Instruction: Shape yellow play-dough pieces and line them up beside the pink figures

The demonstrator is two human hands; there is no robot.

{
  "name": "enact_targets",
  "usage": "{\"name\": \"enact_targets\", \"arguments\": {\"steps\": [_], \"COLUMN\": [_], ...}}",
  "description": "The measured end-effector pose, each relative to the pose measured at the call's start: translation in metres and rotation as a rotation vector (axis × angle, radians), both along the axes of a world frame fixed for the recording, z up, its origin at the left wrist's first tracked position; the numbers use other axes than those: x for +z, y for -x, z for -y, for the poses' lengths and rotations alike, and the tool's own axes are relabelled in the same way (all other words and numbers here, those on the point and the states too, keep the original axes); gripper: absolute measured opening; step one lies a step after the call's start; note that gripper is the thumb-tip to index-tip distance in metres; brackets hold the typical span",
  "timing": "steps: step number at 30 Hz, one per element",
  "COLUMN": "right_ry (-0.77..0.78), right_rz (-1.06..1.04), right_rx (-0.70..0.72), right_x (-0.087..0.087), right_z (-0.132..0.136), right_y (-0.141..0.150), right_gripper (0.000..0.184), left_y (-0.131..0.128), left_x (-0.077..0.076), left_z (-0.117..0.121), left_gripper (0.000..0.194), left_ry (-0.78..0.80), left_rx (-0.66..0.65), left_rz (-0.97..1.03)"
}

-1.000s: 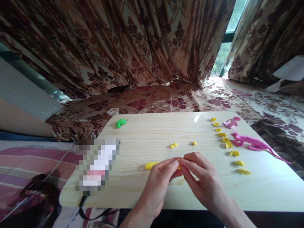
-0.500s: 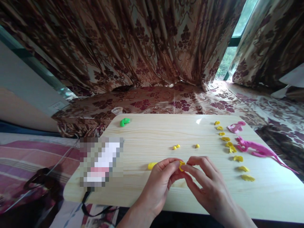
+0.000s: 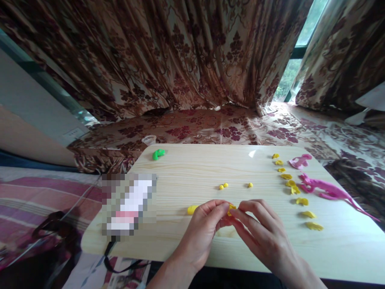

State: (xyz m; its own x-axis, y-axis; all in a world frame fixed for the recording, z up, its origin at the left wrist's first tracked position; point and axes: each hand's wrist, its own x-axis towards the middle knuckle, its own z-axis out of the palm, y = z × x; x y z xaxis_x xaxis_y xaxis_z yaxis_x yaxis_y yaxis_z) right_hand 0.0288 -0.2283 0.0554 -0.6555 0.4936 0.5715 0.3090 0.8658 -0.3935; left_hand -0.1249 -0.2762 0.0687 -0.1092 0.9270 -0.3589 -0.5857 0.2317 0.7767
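Note:
Between my two hands, above the near middle of the table, is a small piece of yellow modelling clay [image 3: 231, 209]. My left hand [image 3: 207, 224] pinches it between thumb and fingers. From the other side, the fingertips of my right hand [image 3: 260, 226] press on the same piece, partly covering it. A thicker yellow clay lump [image 3: 192, 210] lies on the table, partly hidden behind my left hand. Beyond my hands sit two small yellow balls [image 3: 223, 186] side by side, and another yellow ball [image 3: 250, 185] rests to their right.
Several thin yellow clay pieces [image 3: 302, 201] form a row on the right of the wooden table [image 3: 192, 164]. Beside them lie a pink clay piece [image 3: 300, 161] and a long magenta clay figure [image 3: 327, 189]. A green clay piece [image 3: 158, 154] is at the far left, behind a blurred-out object [image 3: 129, 206].
The yellow piece between my fingertips has shifted slightly and shows a different shape. Both hands stay almost in the same place, and the things on the table have not moved.

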Motion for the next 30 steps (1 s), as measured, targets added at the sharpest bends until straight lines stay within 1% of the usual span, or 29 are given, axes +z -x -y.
{"name": "enact_targets", "arguments": {"steps": [4,10,15,16,19,21,24,27,30], "right_ry": [0.018,0.027,0.079,0.101,0.156,0.161,0.113,0.044,-0.007], "right_rz": [0.005,-0.030,-0.107,-0.132,-0.195,-0.202,-0.148,-0.086,-0.069], "right_rx": [0.016,0.049,0.037,0.029,0.014,0.007,0.012,0.010,0.005], "right_x": [0.0022,-0.0008,-0.0033,-0.0024,0.0019,0.0038,0.0029,-0.0002,-0.0024], "right_z": [-0.0005,0.0014,0.0023,0.0020,0.0009,0.0010,0.0022,0.0036,0.0047], "right_y": [0.0016,0.0017,0.0055,0.0065,0.0065,0.0037,-0.0006,-0.0018,-0.0013], "right_gripper": [0.045,0.041,0.039,0.037,0.033,0.033,0.038,0.043,0.043], "left_y": [0.0024,0.0044,0.0034,0.0033,0.0040,0.0053,0.0069,0.0061,0.0043], "left_x": [0.0003,0.0016,0.0001,0.0000,0.0004,0.0011,0.0023,0.0038,0.0042], "left_z": [-0.0010,-0.0016,-0.0006,-0.0003,0.0002,0.0001,-0.0002,-0.0004,-0.0005], "left_gripper": [0.015,0.018,0.016,0.015,0.016,0.019,0.018,0.017,0.017], "left_ry": [-0.017,-0.045,-0.097,-0.110,-0.106,-0.067,-0.029,-0.050,-0.070], "left_rx": [-0.014,-0.034,-0.017,-0.026,-0.073,-0.061,-0.047,-0.109,-0.127], "left_rz": [-0.097,-0.291,-0.556,-0.580,-0.500,-0.430,-0.372,-0.321,-0.325]}}
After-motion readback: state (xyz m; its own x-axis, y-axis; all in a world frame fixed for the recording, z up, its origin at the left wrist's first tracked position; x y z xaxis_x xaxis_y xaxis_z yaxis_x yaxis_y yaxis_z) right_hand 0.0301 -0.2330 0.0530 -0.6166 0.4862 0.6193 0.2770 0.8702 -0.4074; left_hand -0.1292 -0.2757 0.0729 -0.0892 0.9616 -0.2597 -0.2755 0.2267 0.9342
